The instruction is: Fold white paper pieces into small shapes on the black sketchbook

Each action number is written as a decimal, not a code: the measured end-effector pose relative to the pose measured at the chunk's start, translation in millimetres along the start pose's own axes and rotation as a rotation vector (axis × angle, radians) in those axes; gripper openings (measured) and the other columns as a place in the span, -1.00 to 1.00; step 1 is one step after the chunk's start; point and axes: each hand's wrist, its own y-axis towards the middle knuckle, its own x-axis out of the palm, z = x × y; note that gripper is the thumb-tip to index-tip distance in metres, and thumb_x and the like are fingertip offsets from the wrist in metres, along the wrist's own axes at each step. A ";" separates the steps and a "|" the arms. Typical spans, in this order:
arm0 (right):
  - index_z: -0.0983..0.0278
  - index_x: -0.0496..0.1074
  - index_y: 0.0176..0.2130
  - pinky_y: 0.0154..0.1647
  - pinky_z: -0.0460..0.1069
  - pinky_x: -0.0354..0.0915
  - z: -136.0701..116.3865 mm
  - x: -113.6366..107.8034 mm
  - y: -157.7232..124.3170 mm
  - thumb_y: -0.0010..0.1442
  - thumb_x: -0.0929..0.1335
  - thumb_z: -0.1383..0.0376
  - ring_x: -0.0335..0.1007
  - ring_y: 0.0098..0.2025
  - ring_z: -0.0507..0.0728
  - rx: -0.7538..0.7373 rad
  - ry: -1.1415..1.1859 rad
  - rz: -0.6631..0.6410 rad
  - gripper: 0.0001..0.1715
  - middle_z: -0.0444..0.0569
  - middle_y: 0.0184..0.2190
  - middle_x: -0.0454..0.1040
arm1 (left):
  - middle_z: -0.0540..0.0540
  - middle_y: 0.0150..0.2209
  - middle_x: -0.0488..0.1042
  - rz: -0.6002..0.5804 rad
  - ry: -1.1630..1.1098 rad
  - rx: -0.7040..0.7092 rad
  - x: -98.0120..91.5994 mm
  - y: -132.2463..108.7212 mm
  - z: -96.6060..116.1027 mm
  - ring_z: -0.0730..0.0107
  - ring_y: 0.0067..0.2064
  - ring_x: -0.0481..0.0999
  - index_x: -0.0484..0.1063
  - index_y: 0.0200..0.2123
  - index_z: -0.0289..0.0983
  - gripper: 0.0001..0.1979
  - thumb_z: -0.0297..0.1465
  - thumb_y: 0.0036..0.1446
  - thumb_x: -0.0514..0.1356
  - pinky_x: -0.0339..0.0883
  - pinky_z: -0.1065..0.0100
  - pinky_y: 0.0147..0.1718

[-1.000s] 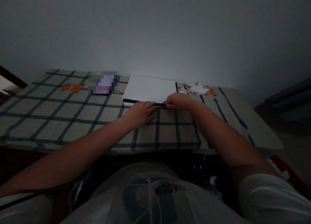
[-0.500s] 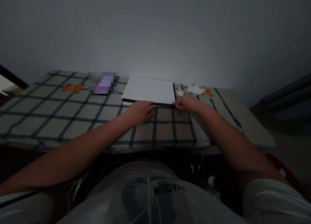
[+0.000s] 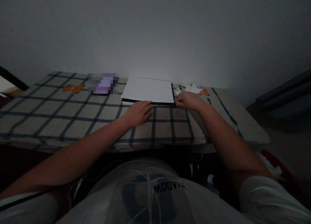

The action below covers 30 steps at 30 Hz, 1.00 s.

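A loose-leaf notebook (image 3: 148,90) with a white top page lies on the checked tablecloth. Punched holes run along its near edge, and black cover shows at the front and right. My left hand (image 3: 138,113) rests flat on the near edge, its fingers stretched out and the thumb apart. At the near right corner, my right hand (image 3: 189,100) has its fingertips pinched together on the notebook's edge. Exactly what lies between those fingertips is too small to make out. Just beyond the right hand are folded white paper pieces (image 3: 193,88).
A phone (image 3: 104,85) with a lilac screen, partly blurred out, lies left of the notebook. The tablecloth (image 3: 80,115) covers the table, with orange bear prints. A pale wall (image 3: 150,32) rises directly behind. A red container (image 3: 279,167) stands low at the right.
My right hand's fingertips have shifted slightly outward at the notebook's corner and are drawn closer together. The left hand stays on the near edge. The view has shifted a little.
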 end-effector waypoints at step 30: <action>0.27 0.60 -0.04 -0.27 0.00 0.11 -45.4 4.9 55.1 0.38 0.26 0.37 0.44 -0.08 0.19 -0.335 -0.176 0.020 -0.66 0.10 -0.11 0.60 | -0.25 0.28 0.39 0.001 -0.058 -0.033 0.3 0.0 2.9 0.08 0.26 0.40 0.40 0.23 -0.31 -0.53 -0.20 0.44 -0.02 0.25 0.07 0.23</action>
